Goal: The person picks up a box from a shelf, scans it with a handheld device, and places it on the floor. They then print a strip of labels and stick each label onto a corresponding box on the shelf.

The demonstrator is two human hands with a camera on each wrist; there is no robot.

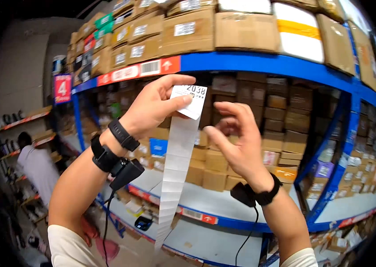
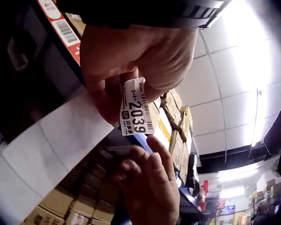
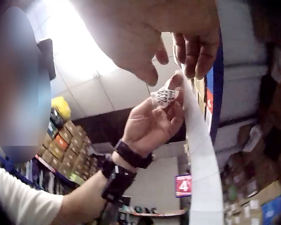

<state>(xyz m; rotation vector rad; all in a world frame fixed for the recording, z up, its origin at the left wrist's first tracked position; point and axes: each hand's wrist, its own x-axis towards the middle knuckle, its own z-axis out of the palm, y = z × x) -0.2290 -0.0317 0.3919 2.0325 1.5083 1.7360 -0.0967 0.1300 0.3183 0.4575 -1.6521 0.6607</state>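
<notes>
My left hand (image 1: 151,107) pinches the top of a long white strip of labels (image 1: 177,167) between thumb and fingers, at about the height of the shelf beam. The strip hangs down in faintly creased segments. Bent over the thumb side is its end label (image 2: 136,110), printed with a barcode and a large 2039 in the left wrist view. To the right of the label, my right hand (image 1: 240,142) is raised with loosely bent fingers and nothing in them. A small gap separates its thumb from the strip in the head view. Both wrists wear black straps.
A blue-framed shelving rack (image 1: 259,62) stands in front, packed with cardboard boxes (image 1: 246,32) above and below. A red-and-white barcode strip (image 1: 139,71) runs along its beam. At the left hangs a sign with a 4 (image 1: 63,88); a person in a light top (image 1: 39,169) is below it.
</notes>
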